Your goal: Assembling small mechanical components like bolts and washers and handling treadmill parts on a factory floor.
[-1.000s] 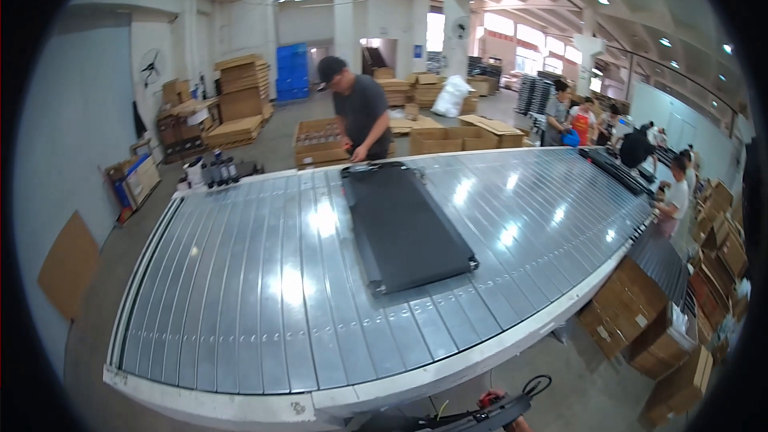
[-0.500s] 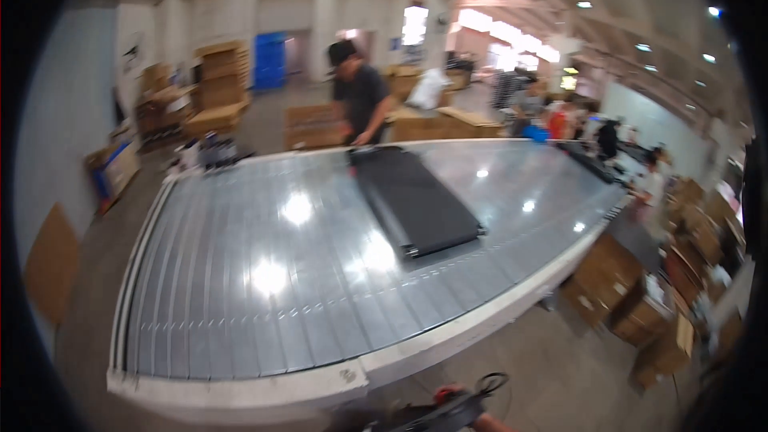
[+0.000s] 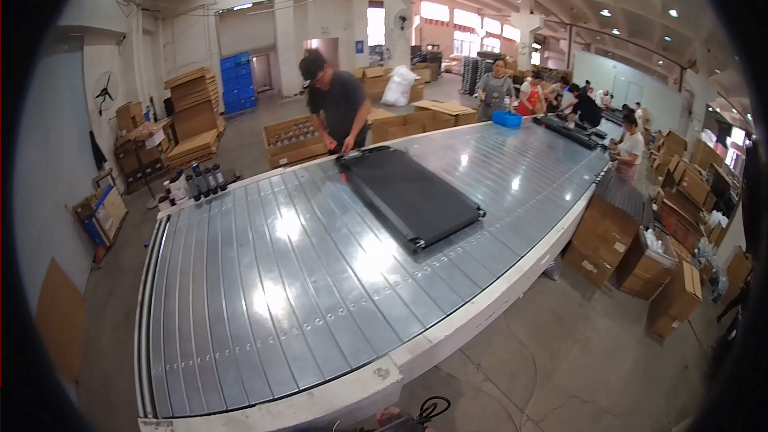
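At the bottom edge a small part of a hand [image 3: 389, 414] shows, probably my right hand. It is beside a dark object with a looped black cable [image 3: 434, 408], just off the near edge of the table. Its fingers are mostly cut off, so its grip is hidden. My left hand is out of the picture. On the long metal-slatted table [image 3: 320, 272] lies a flat black belt unit [image 3: 412, 196], like a treadmill deck, with dark rails and end fittings. Across from me a co-worker [image 3: 340, 104] has both hands at its far end.
Dark and white bottles [image 3: 204, 182] stand at the table's far left corner. A carton of small items [image 3: 292, 140] sits behind the co-worker. A blue bin [image 3: 506, 118] and another black unit [image 3: 570, 130] are farther along. Cartons [image 3: 604, 240] crowd the floor right.
My view has shifted and become sharper. The hand and dark object at the bottom have sunk lower and moved left, nearly out of the picture. The black belt unit stays on the table.
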A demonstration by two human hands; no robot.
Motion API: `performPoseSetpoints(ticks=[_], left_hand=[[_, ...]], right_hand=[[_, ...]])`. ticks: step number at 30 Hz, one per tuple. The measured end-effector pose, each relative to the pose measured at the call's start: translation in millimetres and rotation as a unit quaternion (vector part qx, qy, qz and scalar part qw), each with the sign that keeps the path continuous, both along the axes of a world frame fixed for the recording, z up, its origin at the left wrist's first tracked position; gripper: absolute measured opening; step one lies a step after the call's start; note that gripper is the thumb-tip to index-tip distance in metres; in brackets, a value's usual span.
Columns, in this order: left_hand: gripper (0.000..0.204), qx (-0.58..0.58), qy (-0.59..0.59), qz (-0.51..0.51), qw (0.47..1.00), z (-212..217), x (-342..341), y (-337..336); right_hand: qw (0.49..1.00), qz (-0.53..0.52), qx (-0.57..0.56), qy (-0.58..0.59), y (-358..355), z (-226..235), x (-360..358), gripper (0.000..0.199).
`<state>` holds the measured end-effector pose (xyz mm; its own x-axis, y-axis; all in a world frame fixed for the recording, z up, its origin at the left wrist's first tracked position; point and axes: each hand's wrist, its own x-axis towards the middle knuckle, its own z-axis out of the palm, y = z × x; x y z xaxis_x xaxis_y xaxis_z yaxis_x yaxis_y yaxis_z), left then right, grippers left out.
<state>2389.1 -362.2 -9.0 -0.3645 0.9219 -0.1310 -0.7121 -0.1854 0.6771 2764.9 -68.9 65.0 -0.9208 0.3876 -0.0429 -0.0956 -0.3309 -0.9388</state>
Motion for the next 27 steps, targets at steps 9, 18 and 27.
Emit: performPoseSetpoints(ticks=[9,18,27], left_hand=[[0.037,-0.099,0.093,0.195,0.971,72.2,-73.9,-220.0],[0.034,-0.153,0.124,0.449,0.871,116.3,-93.4,-561.9],[0.032,-0.169,0.086,0.538,0.821,110.8,-183.2,-660.1]], right_hand=[[0.990,-0.014,-0.140,0.031,-127.9,-27.9,-99.0,0.017],[0.993,-0.044,-0.041,-0.106,-342.0,-16.8,-224.9,0.022],[0.973,-0.166,-0.162,-0.018,-474.7,11.2,-295.7,0.026]])
